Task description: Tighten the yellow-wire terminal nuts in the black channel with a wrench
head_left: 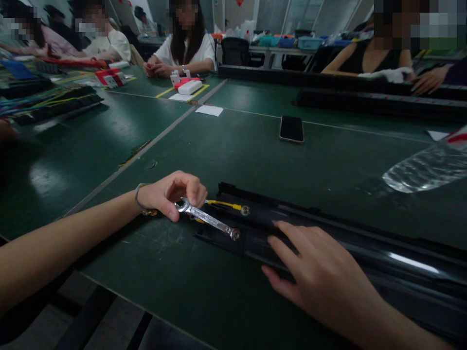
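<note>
My left hand is closed round the open-jaw end of a silver combination wrench. The wrench's ring end sits over a fastener near the left end of a long black channel-shaped part. Beside it, a yellow wire with a ring terminal runs to a second round metal fastener. My right hand rests over the black part with its fingers apart, holding nothing; its palm side is hidden.
A phone lies on the green table beyond the black part. At the right, a clear plastic bottle lies on its side. Wire bundles are at the far left. Several people sit across the table, near another long black part.
</note>
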The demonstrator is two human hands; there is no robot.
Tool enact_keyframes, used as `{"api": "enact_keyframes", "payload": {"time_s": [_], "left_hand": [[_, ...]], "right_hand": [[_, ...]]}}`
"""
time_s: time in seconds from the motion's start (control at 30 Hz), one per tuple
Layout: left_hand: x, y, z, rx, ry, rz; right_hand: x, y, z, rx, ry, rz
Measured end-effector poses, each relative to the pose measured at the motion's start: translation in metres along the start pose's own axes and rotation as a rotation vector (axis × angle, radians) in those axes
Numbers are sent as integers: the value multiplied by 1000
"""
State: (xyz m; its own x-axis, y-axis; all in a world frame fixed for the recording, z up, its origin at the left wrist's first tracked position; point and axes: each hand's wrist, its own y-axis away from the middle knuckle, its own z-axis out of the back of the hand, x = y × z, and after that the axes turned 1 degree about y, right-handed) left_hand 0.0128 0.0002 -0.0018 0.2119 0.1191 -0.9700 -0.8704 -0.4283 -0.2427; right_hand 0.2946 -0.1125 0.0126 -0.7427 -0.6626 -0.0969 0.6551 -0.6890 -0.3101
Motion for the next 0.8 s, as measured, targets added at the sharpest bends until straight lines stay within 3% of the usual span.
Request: {"api": "enact_keyframes", "payload": {"time_s": [0.8], "left_hand": [[0,2,2,-37,-89,57]], "right_hand": [[0,-1,-1,1,-3,-3]]}}
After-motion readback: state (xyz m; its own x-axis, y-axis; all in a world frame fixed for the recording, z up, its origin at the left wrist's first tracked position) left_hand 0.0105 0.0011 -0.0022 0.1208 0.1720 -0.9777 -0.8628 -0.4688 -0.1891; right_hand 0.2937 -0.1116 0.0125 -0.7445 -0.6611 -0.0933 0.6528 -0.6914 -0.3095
